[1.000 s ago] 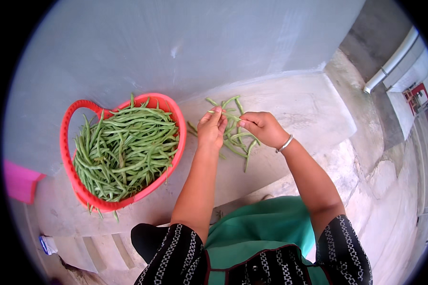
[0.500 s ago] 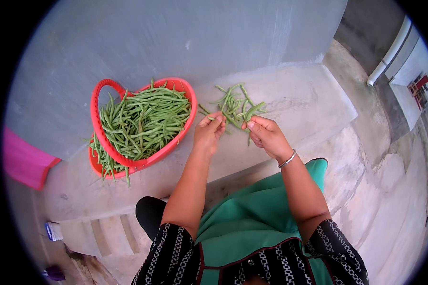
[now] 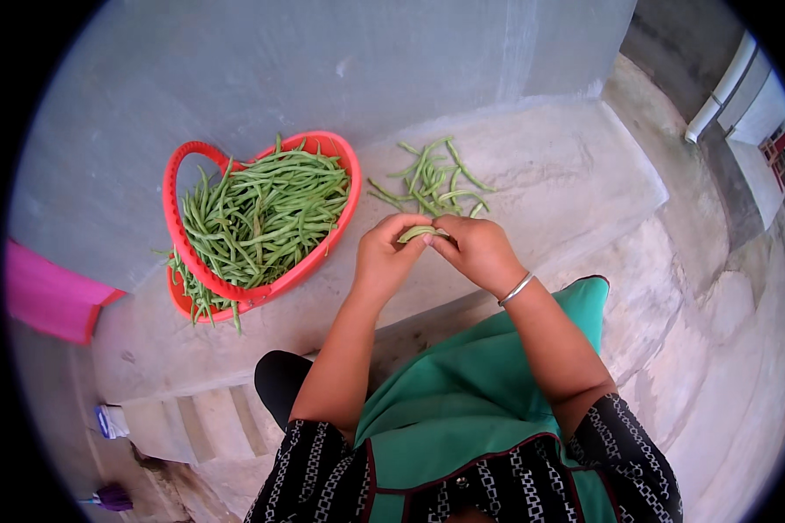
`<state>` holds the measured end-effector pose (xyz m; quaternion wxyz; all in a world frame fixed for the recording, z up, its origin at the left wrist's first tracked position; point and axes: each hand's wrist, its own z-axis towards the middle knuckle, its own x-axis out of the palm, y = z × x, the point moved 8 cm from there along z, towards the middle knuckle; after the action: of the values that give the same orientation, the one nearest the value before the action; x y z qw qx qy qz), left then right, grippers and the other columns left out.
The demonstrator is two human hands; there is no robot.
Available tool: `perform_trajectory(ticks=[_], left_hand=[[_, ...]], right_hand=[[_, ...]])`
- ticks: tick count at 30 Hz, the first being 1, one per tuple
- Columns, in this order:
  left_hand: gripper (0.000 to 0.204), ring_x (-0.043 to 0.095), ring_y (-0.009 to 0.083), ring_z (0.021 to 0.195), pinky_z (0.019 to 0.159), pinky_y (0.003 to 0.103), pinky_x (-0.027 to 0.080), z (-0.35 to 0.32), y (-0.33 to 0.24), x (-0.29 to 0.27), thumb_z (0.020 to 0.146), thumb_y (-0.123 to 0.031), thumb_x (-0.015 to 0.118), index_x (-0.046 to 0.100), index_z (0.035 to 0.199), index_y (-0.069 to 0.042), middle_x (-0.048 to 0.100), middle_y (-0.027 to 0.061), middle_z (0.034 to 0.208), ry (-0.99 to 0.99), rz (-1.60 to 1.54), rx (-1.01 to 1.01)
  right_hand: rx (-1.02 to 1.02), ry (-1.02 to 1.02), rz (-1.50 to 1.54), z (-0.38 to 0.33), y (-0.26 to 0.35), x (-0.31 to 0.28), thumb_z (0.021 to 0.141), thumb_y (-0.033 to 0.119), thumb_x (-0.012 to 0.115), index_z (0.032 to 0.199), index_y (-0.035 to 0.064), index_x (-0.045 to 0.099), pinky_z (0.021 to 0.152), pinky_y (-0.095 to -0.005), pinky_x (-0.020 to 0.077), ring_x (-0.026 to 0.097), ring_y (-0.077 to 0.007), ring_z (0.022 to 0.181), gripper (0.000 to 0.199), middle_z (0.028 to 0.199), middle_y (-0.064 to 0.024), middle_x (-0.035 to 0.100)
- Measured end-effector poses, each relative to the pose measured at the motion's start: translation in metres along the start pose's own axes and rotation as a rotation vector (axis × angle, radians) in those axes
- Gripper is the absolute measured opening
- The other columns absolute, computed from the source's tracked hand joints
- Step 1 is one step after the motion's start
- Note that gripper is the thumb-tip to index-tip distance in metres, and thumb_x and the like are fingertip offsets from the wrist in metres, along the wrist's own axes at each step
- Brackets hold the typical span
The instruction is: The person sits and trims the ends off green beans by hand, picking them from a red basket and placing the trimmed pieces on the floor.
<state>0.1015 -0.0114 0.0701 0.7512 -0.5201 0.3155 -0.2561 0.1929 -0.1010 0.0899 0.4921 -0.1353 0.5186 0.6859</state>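
Grey wall [image 3: 410, 52]; pale ledge [image 3: 567, 166] below, green beans [image 3: 428, 177] scattered.

Two bare hands show, one left hand [image 3: 384, 257] and one right hand [image 3: 487, 253], with at least one held green bean [image 3: 417, 233] between them. One silver bracelet [image 3: 515, 288] is on the right. At the left stands one red basket [image 3: 326, 247] with one raised handle [image 3: 171, 205] visible; the heaped beans [image 3: 270, 218] inside are too many to count. Farther off lies one loose cluster [image 3: 426, 171] of roughly a dozen beans, overlapping too much for an exact number. One green apron [image 3: 471, 383] is near, one pink object [image 3: 57, 292] far left, one white pipe [image 3: 722, 91] far right.
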Motion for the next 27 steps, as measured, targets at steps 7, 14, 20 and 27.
perform_trajectory(ticks=[7,14,20,27], left_hand=[[0.016,0.059,0.0128,0.077,0.067,0.024,0.048,-0.010,-0.010,-0.012,0.080,-0.006,0.066,0.065,0.096,-0.003,0.063,0.0043,0.090,0.042,0.170,-0.009],[0.014,0.062,0.0123,0.074,0.067,0.023,0.053,-0.013,0.024,-0.003,0.086,-0.008,0.060,0.061,0.099,-0.003,0.064,0.0058,0.085,0.154,-0.897,-0.345],[0.014,0.063,0.0136,0.077,0.070,0.022,0.055,-0.001,0.031,0.027,0.089,-0.005,0.053,0.055,0.103,-0.002,0.062,0.0067,0.085,0.216,-1.303,-0.355],[0.026,0.062,0.0184,0.089,0.073,0.025,0.054,0.038,0.065,0.010,0.088,-0.011,0.057,0.050,0.112,-0.002,0.056,0.0104,0.104,0.019,-0.909,-0.413]], right_hand=[[-0.151,0.062,-0.143,-0.007,0.017,0.007,0.082,0.022,0.058,0.071,0.0068,0.052,0.054,-0.0418,0.0432,0.057,-0.0308,0.064,0.020,0.067,-0.0105,0.056],[-0.137,0.101,0.441,-0.004,0.024,-0.008,0.089,0.018,0.056,0.087,0.0045,0.061,0.056,-0.0288,0.0426,0.052,-0.0189,0.060,0.014,0.070,-0.0056,0.057],[0.168,0.042,0.712,-0.006,-0.013,-0.006,0.092,0.018,0.053,0.087,0.0030,0.061,0.055,-0.0218,0.0383,0.044,-0.0061,0.061,0.018,0.067,0.0024,0.053],[0.533,0.069,0.947,-0.014,-0.048,-0.009,0.090,0.025,0.051,0.074,0.0037,0.057,0.052,-0.0226,0.0338,0.039,-0.0077,0.057,0.027,0.061,0.0039,0.045]])
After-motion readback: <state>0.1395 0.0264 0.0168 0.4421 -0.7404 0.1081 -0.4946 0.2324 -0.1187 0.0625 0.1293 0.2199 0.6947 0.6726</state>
